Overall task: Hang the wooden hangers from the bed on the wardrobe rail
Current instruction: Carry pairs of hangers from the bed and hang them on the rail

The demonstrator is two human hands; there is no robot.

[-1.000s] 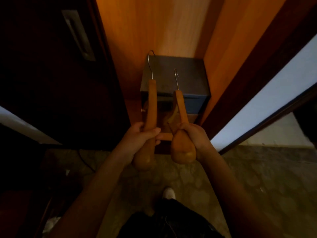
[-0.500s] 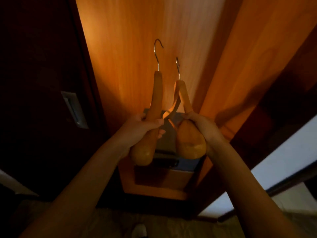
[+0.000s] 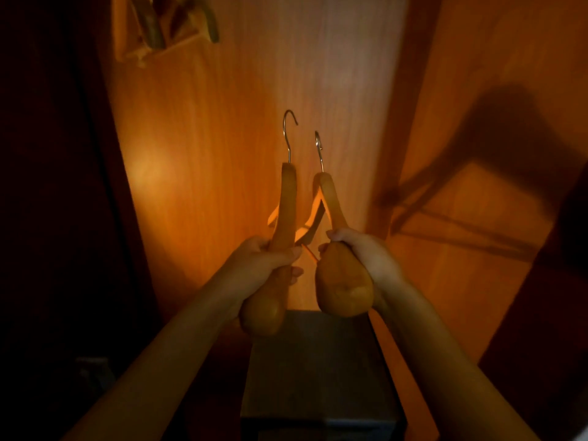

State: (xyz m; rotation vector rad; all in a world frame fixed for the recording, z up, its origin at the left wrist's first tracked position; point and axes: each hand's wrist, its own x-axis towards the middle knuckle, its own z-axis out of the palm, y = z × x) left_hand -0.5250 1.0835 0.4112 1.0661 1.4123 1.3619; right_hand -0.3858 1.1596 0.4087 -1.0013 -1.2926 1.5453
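Note:
I hold two wooden hangers upright inside the wardrobe, metal hooks pointing up. My left hand (image 3: 265, 261) grips the left hanger (image 3: 286, 202) around its arm, its rounded end sticking out below my fist. My right hand (image 3: 366, 253) grips the right hanger (image 3: 331, 198) the same way, above its broad shoulder end. The two hangers stand close together, their far arms crossing between my hands. Several other wooden hangers (image 3: 165, 27) hang at the top left. The rail itself is out of view.
A dark box (image 3: 318, 361) sits on the wardrobe floor below my hands. The orange wooden back panel (image 3: 222, 154) is behind the hangers, a side wall (image 3: 477, 154) on the right with hanger shadows, and a dark door (image 3: 47, 186) on the left.
My view has tilted upward and both hands have lifted the hangers higher inside the wardrobe. The hanging hangers at the top left have come into view. My grips are unchanged.

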